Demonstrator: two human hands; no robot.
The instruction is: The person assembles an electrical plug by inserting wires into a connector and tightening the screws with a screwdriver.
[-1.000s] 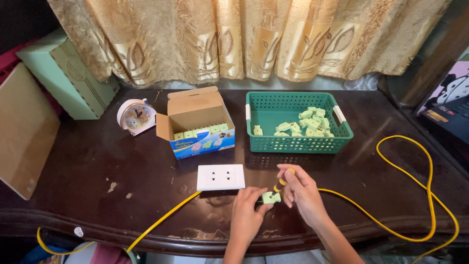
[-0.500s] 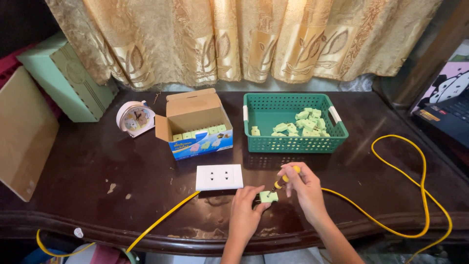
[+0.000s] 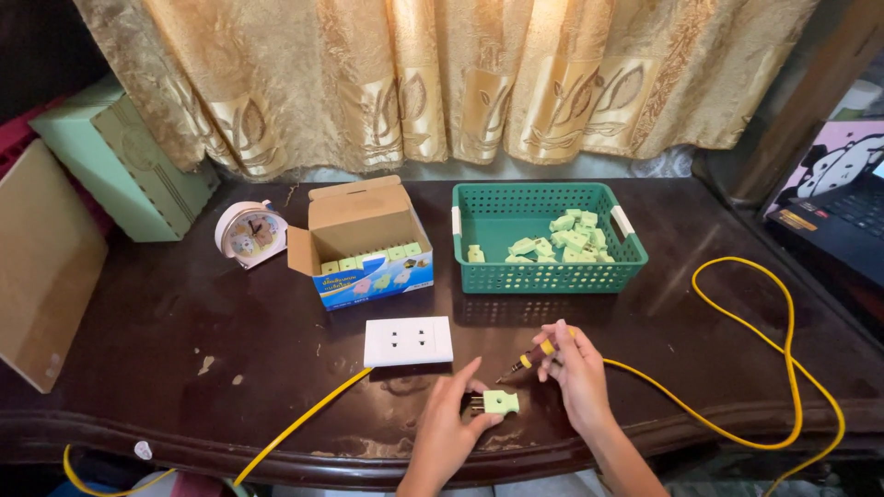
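A: Where's the plug (image 3: 499, 401)?

B: Low on the bench (image 3: 166, 322), near its front edge. It's pale green, prongs pointing left, pinched in the left hand (image 3: 456, 419) — thumb and fingers closed on it.

A: And the other hand?

B: The right hand (image 3: 578, 370) sits just beside the plug, to its right, closed around a screwdriver (image 3: 532, 356) with a yellow and dark handle. The tip points down-left toward the plug; I can't tell if it touches.

A: What's nearest after that?

B: A white socket plate (image 3: 409, 341) lies flat just above the left hand, apart from it. A yellow cable (image 3: 755, 340) runs from under the right hand across the bench and loops wide on the right side; another stretch of yellow cable goes from below the plate down-left over the bench's edge.

A: Farther back?

B: A green basket (image 3: 479, 241) stands behind the hands, holding a loose pile of pale green plugs (image 3: 562, 244). Left of it, just beside, is an open carton (image 3: 364, 244) with a blue front and a row of green plugs inside. Left again — a small round clock (image 3: 249, 233), tilted. A pale green box (image 3: 129, 175) stands in the far left corner, a brown board (image 3: 41, 267) lies at the left edge, and a gold curtain (image 3: 442, 83) hangs behind it all.
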